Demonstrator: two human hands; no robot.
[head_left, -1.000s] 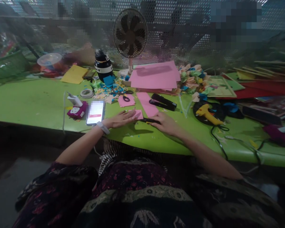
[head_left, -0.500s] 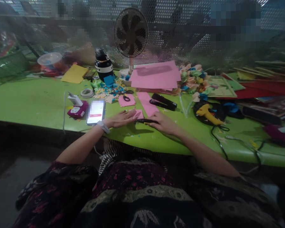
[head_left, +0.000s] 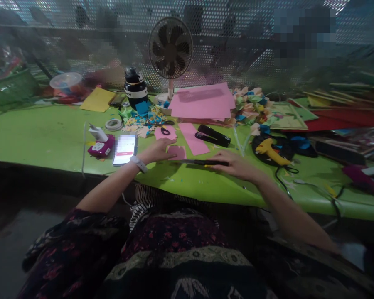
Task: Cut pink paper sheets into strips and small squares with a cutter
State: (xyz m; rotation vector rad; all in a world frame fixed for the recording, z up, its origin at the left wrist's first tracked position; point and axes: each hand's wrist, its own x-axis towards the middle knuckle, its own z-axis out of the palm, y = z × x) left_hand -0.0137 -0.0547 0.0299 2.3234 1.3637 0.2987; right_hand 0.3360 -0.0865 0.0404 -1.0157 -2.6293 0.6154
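My left hand (head_left: 157, 151), with a pale watch on its wrist, rests palm down on the table. Its thumb touches the left edge of a small pink paper piece (head_left: 176, 153), while its fingers reach towards a pink paper stack (head_left: 171, 133) that has black-handled scissors (head_left: 165, 130) on it. My right hand (head_left: 230, 164) is closed around a slim black and yellow cutter (head_left: 202, 162), whose thin blade points left along the near edge of the small piece. Behind the hands lie a pink paper strip (head_left: 193, 139) and a black stapler (head_left: 213, 136).
A phone (head_left: 125, 148) and a purple plug adapter (head_left: 101, 147) lie left of my hands. Paper scraps (head_left: 148, 120), a bottle (head_left: 136, 92), a fan (head_left: 170, 47) and pink sheets (head_left: 202, 101) stand farther back. To the right is a yellow glue gun (head_left: 273, 151) with its cord.
My left hand has slid back and left off the small pink piece, uncovering it. My right hand has drawn right with the cutter, showing more of the blade.
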